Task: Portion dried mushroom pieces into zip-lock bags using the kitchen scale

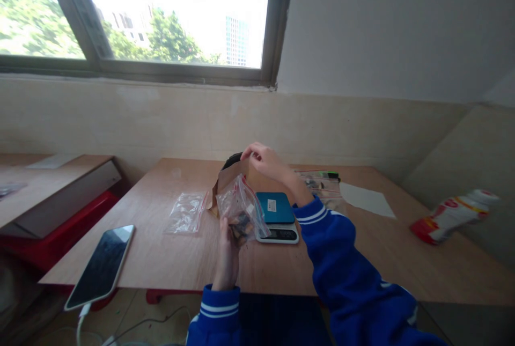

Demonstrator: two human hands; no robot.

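My left hand (pixel 228 244) is closed around the lower part of a clear zip bag (pixel 240 209) with a red seal strip. Dark and brownish pieces (pixel 242 225) lie in the bottom of that bag. Behind it stands an open brown paper bag (pixel 231 178) with a dark rim, partly hidden. At the paper bag's upper right edge is my right hand (pixel 267 162), fingers bent and pinched together; what they hold is too small to make out. Under my right forearm sits a digital scale (pixel 277 232) with a blue top (pixel 281 207) bearing a small white label.
Left of the paper bag lies a flat clear zip bag (pixel 185 213). A phone (pixel 102 265) on a cable overhangs the front left edge. Further right are another filled zip bag (pixel 319 185), a green-and-black marker (pixel 330 175), white paper (pixel 367 199) and a red-and-white bottle (pixel 450 218).
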